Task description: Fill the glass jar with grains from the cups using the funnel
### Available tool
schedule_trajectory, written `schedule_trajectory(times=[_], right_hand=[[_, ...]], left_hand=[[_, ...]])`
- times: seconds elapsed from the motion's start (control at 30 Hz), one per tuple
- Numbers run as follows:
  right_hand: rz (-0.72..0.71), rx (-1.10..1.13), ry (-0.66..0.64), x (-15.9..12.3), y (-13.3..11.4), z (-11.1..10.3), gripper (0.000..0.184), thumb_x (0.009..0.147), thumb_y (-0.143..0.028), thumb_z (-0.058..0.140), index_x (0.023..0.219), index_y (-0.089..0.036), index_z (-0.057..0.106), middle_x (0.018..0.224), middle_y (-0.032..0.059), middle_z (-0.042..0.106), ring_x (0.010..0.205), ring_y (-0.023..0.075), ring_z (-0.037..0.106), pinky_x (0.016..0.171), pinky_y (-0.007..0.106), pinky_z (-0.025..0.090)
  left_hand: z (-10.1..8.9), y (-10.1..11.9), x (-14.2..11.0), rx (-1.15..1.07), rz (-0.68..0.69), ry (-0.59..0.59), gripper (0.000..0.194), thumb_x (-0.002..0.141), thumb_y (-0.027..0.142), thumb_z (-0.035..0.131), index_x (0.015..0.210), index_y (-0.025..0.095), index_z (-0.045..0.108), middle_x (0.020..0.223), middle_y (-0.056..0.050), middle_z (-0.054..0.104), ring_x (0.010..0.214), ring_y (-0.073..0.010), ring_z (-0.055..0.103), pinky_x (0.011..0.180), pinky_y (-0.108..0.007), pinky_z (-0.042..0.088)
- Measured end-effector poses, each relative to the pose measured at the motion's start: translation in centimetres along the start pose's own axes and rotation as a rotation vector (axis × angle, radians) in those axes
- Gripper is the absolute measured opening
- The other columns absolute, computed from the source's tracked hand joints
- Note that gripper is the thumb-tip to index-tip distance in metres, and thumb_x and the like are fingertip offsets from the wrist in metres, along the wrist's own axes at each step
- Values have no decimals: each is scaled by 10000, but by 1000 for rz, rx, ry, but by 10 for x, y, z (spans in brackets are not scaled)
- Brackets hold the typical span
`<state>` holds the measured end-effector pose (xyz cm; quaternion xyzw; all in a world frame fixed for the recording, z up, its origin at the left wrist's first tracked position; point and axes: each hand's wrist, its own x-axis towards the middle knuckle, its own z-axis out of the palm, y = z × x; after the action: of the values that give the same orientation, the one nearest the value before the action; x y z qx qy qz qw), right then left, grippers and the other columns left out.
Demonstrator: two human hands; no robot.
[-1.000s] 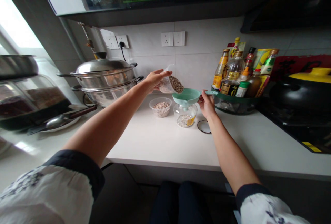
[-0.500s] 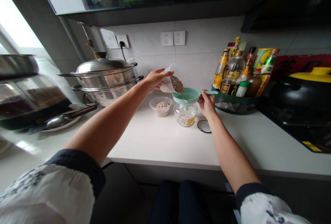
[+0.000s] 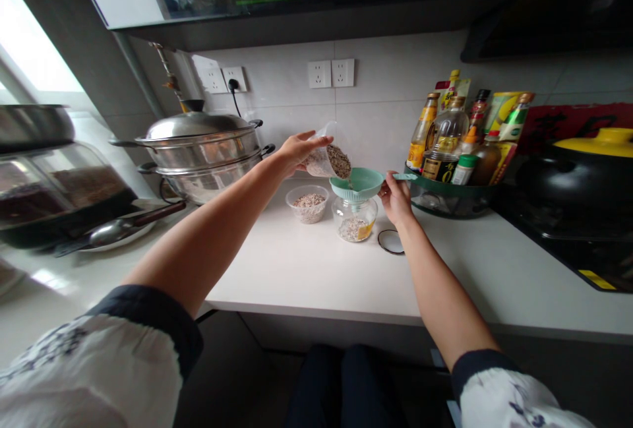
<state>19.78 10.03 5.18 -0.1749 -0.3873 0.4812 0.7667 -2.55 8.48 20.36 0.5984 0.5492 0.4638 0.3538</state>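
Note:
My left hand (image 3: 302,151) is closed around a clear plastic bowl (image 3: 318,163), tipped to the right. Mixed grains (image 3: 339,161) lie at its lowered rim, and some fall into a green funnel (image 3: 357,184). The funnel sits in the mouth of a clear jar (image 3: 353,220), which has grain at its bottom and a yellow label. My right hand (image 3: 394,197) grips the funnel's handle, with the fingers partly hidden. Left of the jar, a second clear bowl (image 3: 307,205) of grain stands on the counter. A round lid (image 3: 391,242) lies by my right wrist.
A steel steamer pot (image 3: 202,144) stands at the back left, near a ladle (image 3: 111,232) on a plate. To the right, a green-rimmed tray (image 3: 452,200) holds several bottles. A black pot with a yellow lid (image 3: 601,144) is on the stove. A dark cabinet (image 3: 316,19) overhangs the white counter (image 3: 316,276).
The grain in the jar looks slightly higher, and a little more falls from the tipped bowl. Both hands hold nearly the same positions.

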Motion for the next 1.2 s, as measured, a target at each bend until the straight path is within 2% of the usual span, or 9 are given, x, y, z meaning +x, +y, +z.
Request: schedule_trajectory(times=[1.2], right_hand=[[-2,-43,-8,-2,-1,0,338,626,-419,780,797,-254,539,603,-85,520,547,73,498,515,208,405]], left_hand=[[2,1,-2,44,30,-14,900,584,520,792,1375,254,454,1163,-125,653,1027,-290,637,842,-383,497]])
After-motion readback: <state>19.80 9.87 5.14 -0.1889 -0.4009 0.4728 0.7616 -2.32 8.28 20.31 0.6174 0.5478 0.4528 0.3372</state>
